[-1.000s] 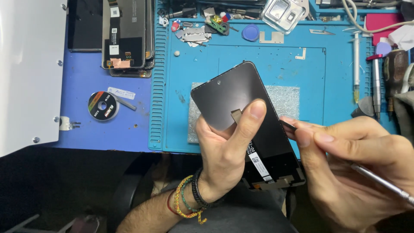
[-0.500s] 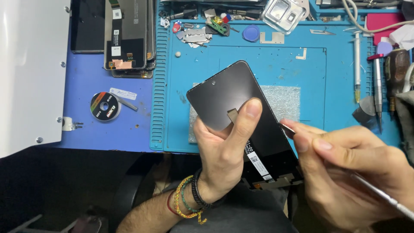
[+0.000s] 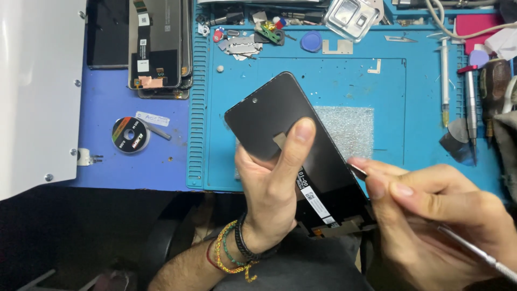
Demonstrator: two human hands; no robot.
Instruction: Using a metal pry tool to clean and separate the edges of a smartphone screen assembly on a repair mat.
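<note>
My left hand (image 3: 272, 186) grips a black phone screen panel (image 3: 272, 110) from below, thumb pressed on its back, holding it tilted above the blue work mat (image 3: 388, 91). A white sticker and a flex cable show at the panel's lower end. My right hand (image 3: 436, 215) holds a thin metal tool (image 3: 479, 253) like a pen. Its tip touches the panel's right edge near my fingertips. Beaded bracelets circle my left wrist.
A stack of phone screen panels (image 3: 159, 46) lies at the top left. A small tape roll (image 3: 131, 134) sits on the blue surface left of the mat. Small parts (image 3: 247, 37), a blue pick (image 3: 311, 41), a syringe (image 3: 445, 81) and screwdrivers (image 3: 471, 108) line the mat's back and right. A white panel (image 3: 37, 91) covers the far left.
The panel has turned slightly more upright in my left hand, and my thumb has slid a little up its back. My right hand stays at the panel's right edge with the tool.
</note>
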